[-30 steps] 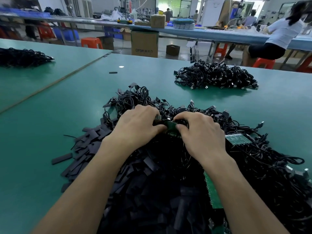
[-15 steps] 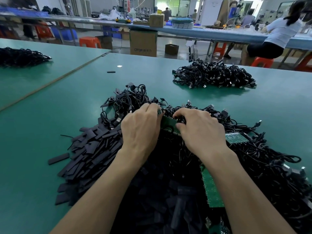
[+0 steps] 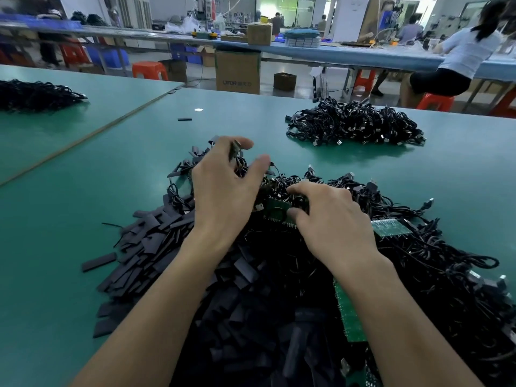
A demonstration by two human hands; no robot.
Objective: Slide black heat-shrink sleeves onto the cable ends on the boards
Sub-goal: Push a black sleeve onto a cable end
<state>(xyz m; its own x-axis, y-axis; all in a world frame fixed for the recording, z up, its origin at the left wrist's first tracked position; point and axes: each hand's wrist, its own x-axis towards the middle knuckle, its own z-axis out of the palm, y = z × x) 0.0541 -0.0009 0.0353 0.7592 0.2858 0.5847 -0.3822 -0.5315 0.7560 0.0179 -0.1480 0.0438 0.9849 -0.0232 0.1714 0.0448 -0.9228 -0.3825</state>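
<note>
A heap of flat black heat-shrink sleeves (image 3: 156,247) lies in front of me, left of a tangle of black cables with green boards (image 3: 435,263). My left hand (image 3: 223,196) is lifted over the far side of the tangle. Its fingers curl round a black cable (image 3: 240,163), and a small end piece (image 3: 234,148) shows at the fingertips. My right hand (image 3: 332,219) lies lower and grips a small green board (image 3: 275,209) between thumb and fingers. Another green board (image 3: 391,226) sits just right of that hand.
A second pile of black cables (image 3: 354,124) lies at the far right of the green table (image 3: 83,205), and a third pile (image 3: 36,93) at the far left. One loose sleeve (image 3: 184,119) lies far out. A seated person (image 3: 463,60) works at the blue bench behind.
My left hand has lifted away from the green board and moved forward and up, drawing a cable with it. My right hand stays on the board.
</note>
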